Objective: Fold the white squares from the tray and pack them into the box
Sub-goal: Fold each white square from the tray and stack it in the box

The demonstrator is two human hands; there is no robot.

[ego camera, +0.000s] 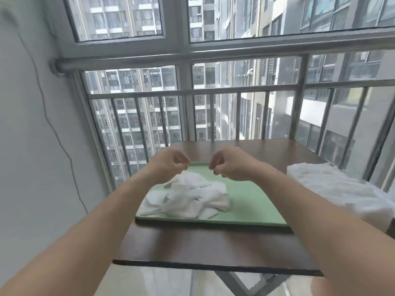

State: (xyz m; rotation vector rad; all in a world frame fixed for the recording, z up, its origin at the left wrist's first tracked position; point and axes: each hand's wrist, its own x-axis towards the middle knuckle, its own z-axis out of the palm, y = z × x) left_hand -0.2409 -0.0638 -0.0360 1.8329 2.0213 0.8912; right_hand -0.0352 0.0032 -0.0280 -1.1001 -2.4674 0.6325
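A heap of crumpled white squares [188,197] lies on the left half of a pale green tray [252,201]. My left hand [171,165] hovers just above the heap's far side, fingers curled in toward the thumb. My right hand [230,164] hangs level with it over the tray's far edge, fingers curled the same way. I see nothing held in either hand. The two hands are a short gap apart. At the table's right edge sits a white, cloth-like mass [333,189]; I cannot tell whether it is the box.
The tray rests on a dark brown folding table [203,246] whose near edge runs across the lower view. Behind the table stands a metal railing [213,116] before a window. A grey wall with a hanging cable [53,129] is at the left.
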